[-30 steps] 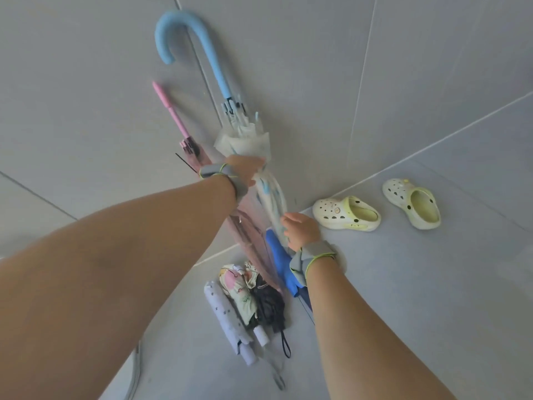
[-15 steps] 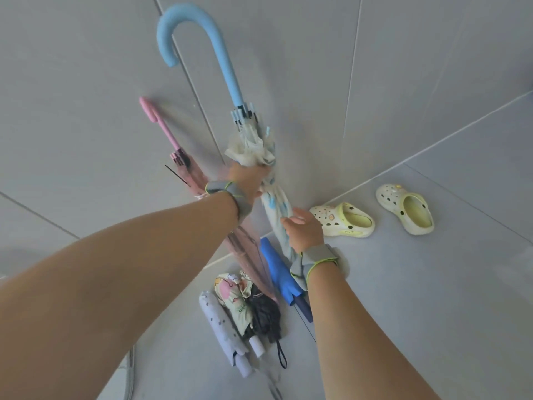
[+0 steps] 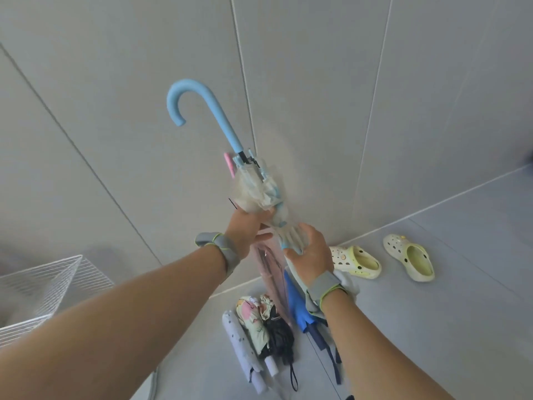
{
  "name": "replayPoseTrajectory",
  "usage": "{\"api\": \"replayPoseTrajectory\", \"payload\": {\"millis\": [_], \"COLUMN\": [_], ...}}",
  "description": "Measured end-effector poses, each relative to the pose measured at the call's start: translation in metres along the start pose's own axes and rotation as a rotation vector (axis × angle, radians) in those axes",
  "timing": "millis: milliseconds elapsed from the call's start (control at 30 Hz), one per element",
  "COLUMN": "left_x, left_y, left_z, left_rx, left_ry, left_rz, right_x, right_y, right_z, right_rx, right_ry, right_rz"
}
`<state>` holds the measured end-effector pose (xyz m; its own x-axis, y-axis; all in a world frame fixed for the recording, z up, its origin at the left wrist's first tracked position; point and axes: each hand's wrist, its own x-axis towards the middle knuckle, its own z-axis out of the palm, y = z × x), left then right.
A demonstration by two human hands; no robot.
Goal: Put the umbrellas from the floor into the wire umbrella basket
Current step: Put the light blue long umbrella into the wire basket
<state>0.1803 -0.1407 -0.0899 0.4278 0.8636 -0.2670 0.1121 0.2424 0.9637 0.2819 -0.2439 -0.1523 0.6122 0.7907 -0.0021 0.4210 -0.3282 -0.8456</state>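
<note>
A clear umbrella with a light blue hooked handle (image 3: 202,111) is held up off the floor, handle uppermost. My left hand (image 3: 245,229) grips its bunched canopy (image 3: 256,194). My right hand (image 3: 310,249) is closed on the canopy lower down. Behind it a pink clear umbrella (image 3: 266,258) leans on the wall, mostly hidden. On the floor below lie a blue umbrella (image 3: 297,304), a white dotted folding one (image 3: 240,345), a floral one (image 3: 253,316) and a black one (image 3: 278,339). The white wire basket (image 3: 43,284) stands at the left.
Two pale yellow clogs (image 3: 357,262) (image 3: 412,261) sit on the grey tile floor to the right, by the wall. The grey tiled wall rises just behind the umbrellas. A thin cable (image 3: 154,385) lies on the floor at the bottom.
Both hands have lifted the blue-handled umbrella away from the wall and up. My right hand moved up the canopy. The view swung left, bringing the wire basket in.
</note>
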Motion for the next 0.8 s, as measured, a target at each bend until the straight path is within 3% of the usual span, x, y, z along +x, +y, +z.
{"api": "replayPoseTrajectory", "payload": {"millis": [267, 467, 600, 800], "left_x": [-0.105, -0.177, -0.215, -0.278], "left_y": [0.035, 0.039, 0.047, 0.08], "left_z": [-0.087, -0.18, -0.24, -0.321], "left_rx": [-0.102, -0.09, -0.08, -0.193], "left_ry": [0.128, 0.225, 0.294, 0.564], "left_rz": [0.065, 0.079, 0.098, 0.265], "right_x": [-0.061, -0.121, -0.157, -0.207], "right_y": [-0.095, -0.154, -0.199, -0.297], "right_z": [0.013, 0.061, 0.097, 0.142], "right_rx": [-0.149, -0.272, -0.224, -0.108], "right_ry": [-0.268, -0.346, -0.379, -0.446], "right_rz": [-0.144, -0.324, -0.394, -0.526]}}
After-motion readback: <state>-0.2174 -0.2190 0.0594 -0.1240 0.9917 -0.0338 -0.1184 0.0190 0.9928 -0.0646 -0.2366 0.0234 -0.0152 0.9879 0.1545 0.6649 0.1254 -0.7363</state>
